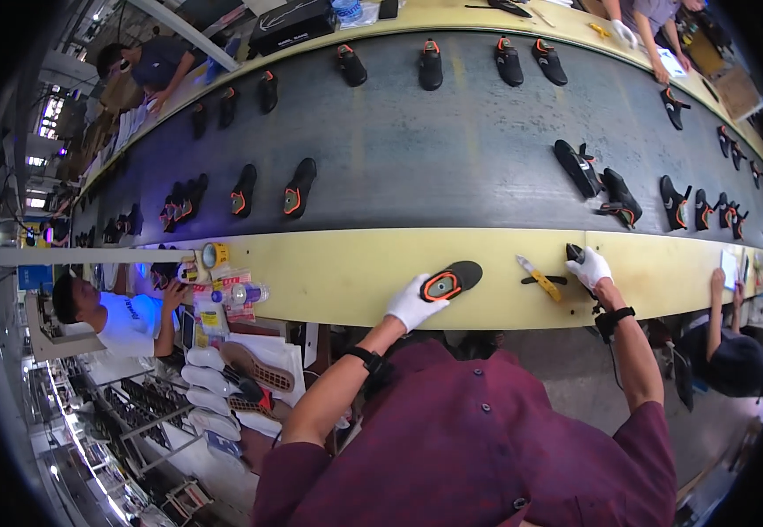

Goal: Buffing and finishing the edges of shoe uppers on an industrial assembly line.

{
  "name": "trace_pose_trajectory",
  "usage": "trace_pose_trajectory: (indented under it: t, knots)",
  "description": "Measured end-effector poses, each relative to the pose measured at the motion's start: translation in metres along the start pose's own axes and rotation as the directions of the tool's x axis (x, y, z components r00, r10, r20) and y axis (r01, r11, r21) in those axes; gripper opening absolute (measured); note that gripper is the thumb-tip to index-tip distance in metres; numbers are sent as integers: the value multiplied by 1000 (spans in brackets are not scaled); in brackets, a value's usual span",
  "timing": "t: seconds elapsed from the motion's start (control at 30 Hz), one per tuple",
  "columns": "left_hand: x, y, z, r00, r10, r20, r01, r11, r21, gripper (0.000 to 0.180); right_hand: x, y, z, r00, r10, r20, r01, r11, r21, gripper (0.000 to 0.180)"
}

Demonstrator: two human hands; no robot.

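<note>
Left hand point(415, 302), white-gloved, fingers curled gripping the heel of a black shoe with orange-ringed sole point(453, 280): probably light, flexible; right hand point(589, 266) fingers closed on a small dark object point(574, 253).

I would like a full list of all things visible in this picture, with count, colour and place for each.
conveyor belt: one, dark grey, running across the middle.
ledge: one, pale yellow, along the near side of the belt.
shoes on belt: many, black with orange trim, in scattered rows and pairs.
shoe in hand: one, black and orange, on the ledge.
yellow tool: one, yellow, on the ledge between the hands.
insoles: several, white, stacked lower left.
other workers: several, seated around the line.
left hand: white glove, grip on the shoe in hand.
right hand: white glove, grip on a small dark object.
</note>
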State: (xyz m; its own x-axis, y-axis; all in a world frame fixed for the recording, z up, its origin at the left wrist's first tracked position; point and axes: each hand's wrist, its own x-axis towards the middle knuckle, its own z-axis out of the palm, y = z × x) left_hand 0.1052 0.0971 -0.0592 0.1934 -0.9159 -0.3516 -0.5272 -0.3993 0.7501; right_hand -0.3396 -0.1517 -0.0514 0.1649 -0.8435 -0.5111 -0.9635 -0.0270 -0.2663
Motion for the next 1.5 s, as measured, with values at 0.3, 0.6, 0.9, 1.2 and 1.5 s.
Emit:
trace_pose_trajectory:
  t: [0.3, 0.6, 0.9, 1.2, 1.5]
  knots:
    - [57, -41, -56, 812, -569, 128, 417, 413, -810, 56, 4, -19, -9, 999, -5, 38, 2, 997, 82, 46]
    - [226, -130, -176, 866, -441, -236, 281, 820, -499, 88, 64, -4, -24, 904, -202, -378, 193, 979, -63, 45]
    - [123, -118, -120, 849, -88, -521, 233, 948, 219, 75, 256, 18, -64, 928, -59, -369, 16, 993, -118, 41]
    - [80, -47, -45, 937, -334, -104, 319, 697, 642, 119, 262, -67, -4, 923, 145, -356, -157, 988, -3, 41]
    - [97, -40, -43, 899, -438, -33, 317, 595, 738, 136, 184, -70, -3, 851, -96, -516, 167, 982, 93, 56]
